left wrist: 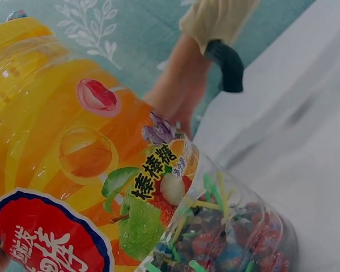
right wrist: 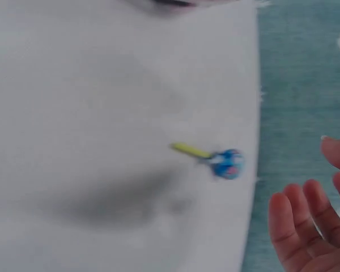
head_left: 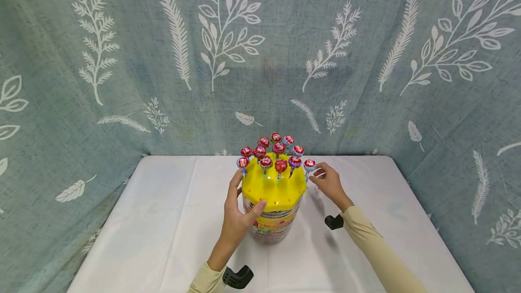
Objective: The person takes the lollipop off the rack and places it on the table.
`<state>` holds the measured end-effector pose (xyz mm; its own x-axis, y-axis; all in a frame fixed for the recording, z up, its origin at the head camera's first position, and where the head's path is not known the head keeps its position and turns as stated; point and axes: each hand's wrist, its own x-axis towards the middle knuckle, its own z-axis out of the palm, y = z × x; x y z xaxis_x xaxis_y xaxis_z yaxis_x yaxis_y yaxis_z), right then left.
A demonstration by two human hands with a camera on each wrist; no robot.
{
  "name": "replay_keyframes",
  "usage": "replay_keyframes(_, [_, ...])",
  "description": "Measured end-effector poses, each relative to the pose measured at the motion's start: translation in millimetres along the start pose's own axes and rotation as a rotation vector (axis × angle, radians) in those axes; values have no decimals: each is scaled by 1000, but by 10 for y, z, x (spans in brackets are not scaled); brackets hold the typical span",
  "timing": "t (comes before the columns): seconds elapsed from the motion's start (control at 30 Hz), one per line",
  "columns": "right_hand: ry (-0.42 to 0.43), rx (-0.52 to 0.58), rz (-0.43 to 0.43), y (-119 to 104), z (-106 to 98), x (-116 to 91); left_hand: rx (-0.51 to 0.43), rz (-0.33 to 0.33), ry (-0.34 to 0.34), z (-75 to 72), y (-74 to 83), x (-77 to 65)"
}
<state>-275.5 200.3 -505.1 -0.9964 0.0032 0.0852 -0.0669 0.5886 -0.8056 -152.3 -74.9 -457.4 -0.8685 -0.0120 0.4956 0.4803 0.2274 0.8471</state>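
With 12 lollipops (head_left: 266,163) upright at its yellow lid (head_left: 270,190), a jar (head_left: 281,224) stands on the tabletop (head_left: 183,229), clasped by the left hand's (head_left: 236,221) grip. The right hand's (head_left: 331,186) grip, fingers parted, looks empty; front holes (head_left: 275,202) appear unfilled.

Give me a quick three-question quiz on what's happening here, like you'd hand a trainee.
1. What colour is the lid of the big jar?
(a) green (b) yellow (c) blue
2. True or false: the left hand is touching the jar.
3. In the head view, which hand is nearest the rightmost lollipop?

Key:
1. b
2. True
3. The right hand
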Motion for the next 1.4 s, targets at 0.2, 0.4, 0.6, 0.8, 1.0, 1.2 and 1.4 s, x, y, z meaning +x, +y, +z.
replay_keyframes(0.2, [19, 49, -57, -205, -223, -68, 2, -15, -1, -3, 5, -8])
replay_keyframes(0.4, [43, 90, -135, -404, -396, -151, 2, -10, -6, -11, 4, -5])
replay_keyframes(0.6, [64, 151, -215, -548, -504, -247, 9, 6, 5, -15, -8, -6])
replay_keyframes(0.8, [73, 202, -270, -735, -599, -397, 11, 3, -2, -14, 4, -8])
replay_keyframes(1.0, [52, 279, -332, -1145, -713, -652, 7, -6, 1, -12, 4, -16])
replay_keyframes(1.2, [6, 359, -447, -1208, -739, -750, 9, 14, 2, -14, -5, -20])
replay_keyframes(1.4, [-47, 418, -548, -1212, -743, -801, 11, 9, -2, -15, 8, -21])
